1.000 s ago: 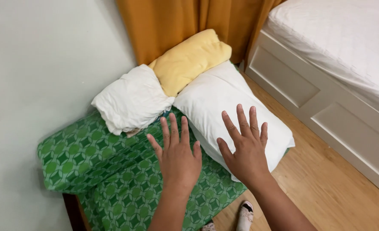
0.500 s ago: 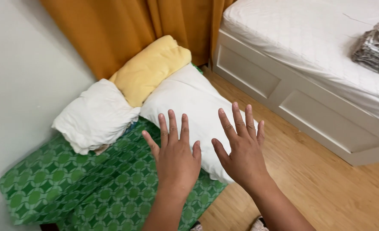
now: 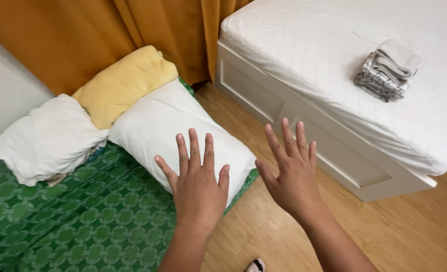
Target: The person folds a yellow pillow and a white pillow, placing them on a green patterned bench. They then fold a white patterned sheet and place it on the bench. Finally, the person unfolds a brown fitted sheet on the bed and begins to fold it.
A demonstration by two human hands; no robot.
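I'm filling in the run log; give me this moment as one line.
left hand: open, spread over white pillow | right hand: open, empty, above wood floor | folded cloth stack on bed

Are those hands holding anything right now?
No, nothing. The left hand and the right hand are both open, fingers spread, above the white pillow and wooden floor.
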